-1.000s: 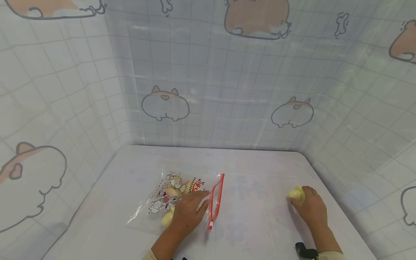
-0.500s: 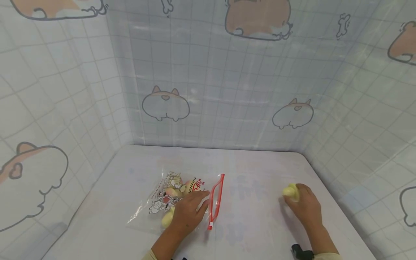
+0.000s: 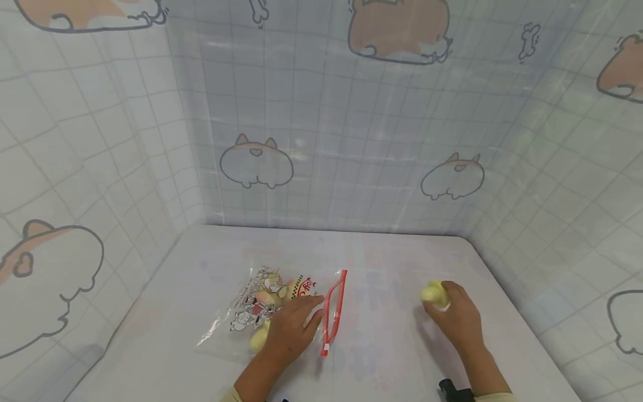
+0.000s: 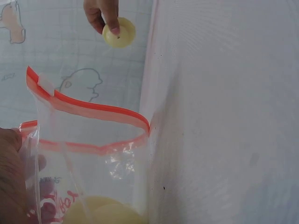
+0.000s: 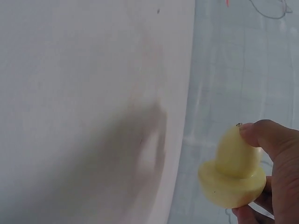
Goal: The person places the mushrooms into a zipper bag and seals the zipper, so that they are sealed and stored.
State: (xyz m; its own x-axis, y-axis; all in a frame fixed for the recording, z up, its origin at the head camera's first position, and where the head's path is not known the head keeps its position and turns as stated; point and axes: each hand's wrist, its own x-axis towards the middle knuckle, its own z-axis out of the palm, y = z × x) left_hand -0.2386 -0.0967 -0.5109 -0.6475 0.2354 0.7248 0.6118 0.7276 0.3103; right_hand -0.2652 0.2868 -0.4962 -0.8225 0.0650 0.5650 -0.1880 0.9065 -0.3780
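Note:
A clear zip bag (image 3: 236, 318) with a red zip edge (image 3: 339, 298) and cartoon print lies on the table. Rounded yellow and pinkish things (image 3: 259, 338) show through its plastic. My left hand (image 3: 288, 326) grips the bag near its mouth, which gapes toward the right. In the left wrist view, fingertips (image 4: 46, 208) show through the plastic. Over the table's right side, my right hand (image 3: 459, 319) holds a pale yellow mushroom-shaped piece (image 5: 232, 179). The thumb presses its narrow end, beside a tiny loop, and fingers support the wide end.
The white table (image 3: 382, 357) is enclosed by a grid-patterned cloth (image 3: 341, 123) with cartoon dogs at the back and sides. A dark device (image 3: 454, 391) sits at the right wrist.
My right hand has moved left across the table with the yellow piece, closer to the bag. My left hand and the bag have stayed in place.

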